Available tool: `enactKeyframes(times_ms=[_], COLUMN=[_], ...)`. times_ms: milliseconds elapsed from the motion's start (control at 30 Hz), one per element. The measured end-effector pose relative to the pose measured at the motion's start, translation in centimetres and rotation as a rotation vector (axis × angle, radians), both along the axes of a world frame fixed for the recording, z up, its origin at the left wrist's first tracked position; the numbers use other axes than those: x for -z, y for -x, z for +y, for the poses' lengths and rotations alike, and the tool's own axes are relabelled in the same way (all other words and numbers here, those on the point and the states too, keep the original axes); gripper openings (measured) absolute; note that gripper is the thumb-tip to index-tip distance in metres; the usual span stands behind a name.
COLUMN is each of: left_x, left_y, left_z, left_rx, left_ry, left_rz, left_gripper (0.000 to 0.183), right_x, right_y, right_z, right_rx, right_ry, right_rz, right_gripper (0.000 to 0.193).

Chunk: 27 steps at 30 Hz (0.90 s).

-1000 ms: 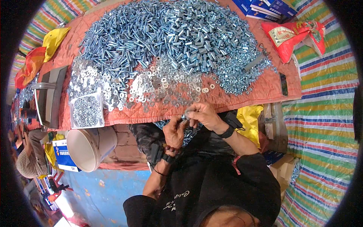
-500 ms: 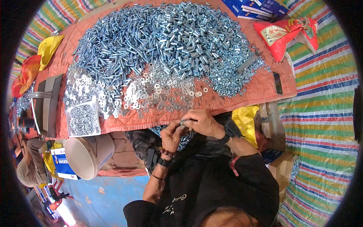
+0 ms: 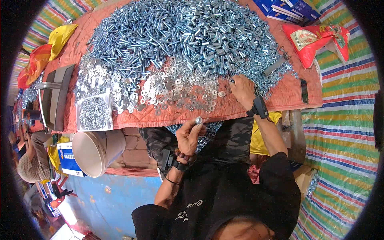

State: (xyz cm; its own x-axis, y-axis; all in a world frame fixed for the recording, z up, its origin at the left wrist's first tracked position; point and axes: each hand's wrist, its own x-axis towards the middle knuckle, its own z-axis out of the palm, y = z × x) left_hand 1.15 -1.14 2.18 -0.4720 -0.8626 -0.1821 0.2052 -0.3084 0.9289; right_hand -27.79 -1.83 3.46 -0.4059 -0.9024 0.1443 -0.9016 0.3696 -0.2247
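A big heap of silvery bolts and sleeves [image 3: 180, 36] covers the far part of an orange quilted cloth [image 3: 288, 94], and everything else is placed from that heap. Along its near edge lies a band of flat washers [image 3: 176, 90]. To the heap's left on the cloth sits a clear square tray of small nuts [image 3: 94, 113], and beyond that a dark grey metal tray [image 3: 56, 98]. Further left, off the cloth, lie yellow and orange bags [image 3: 48, 50]. Right of the heap lies a red sack with a pale printed panel [image 3: 316, 42], and at the heap's far right corner a stack of flat blue boxes [image 3: 286, 9]. Below the tray of nuts, under the cloth's edge, a cream bucket [image 3: 96, 150] lies tipped on its side, with a blue and white carton [image 3: 70, 158] beside it.

The right hand [image 3: 242, 90] rests at the heap's near right edge, fingers curled down among the small pieces; what it grips cannot be told. The left hand [image 3: 190, 136] is below the washers, off the cloth's near edge, pinching a short silvery bolt piece [image 3: 198, 120] upright between thumb and fingertips.
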Motion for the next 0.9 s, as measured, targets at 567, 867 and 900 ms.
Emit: enactKeyframes(times_ms=[567,867,900], left_x=[-1.1,-2.1,-2.4], left_y=[-0.3,-1.2,-1.2], left_z=[-0.9,-1.2,-1.3], left_rx=[0.094,0.110,0.090], left_ry=[-0.043,0.308,0.471], left_rz=[0.029,-0.275,-0.392], left_gripper=[0.016,0.016,0.017], right_x=[-6.3,-6.9,-6.9], right_y=[-9.9,-10.7,-10.6], right_z=[1.4,2.1,2.1], right_rx=[-0.668,-0.833,-0.836], right_ry=[0.203,0.223,0.224], right_rz=[-0.812,-0.722,-0.721], right_gripper=[0.022,0.024,0.024])
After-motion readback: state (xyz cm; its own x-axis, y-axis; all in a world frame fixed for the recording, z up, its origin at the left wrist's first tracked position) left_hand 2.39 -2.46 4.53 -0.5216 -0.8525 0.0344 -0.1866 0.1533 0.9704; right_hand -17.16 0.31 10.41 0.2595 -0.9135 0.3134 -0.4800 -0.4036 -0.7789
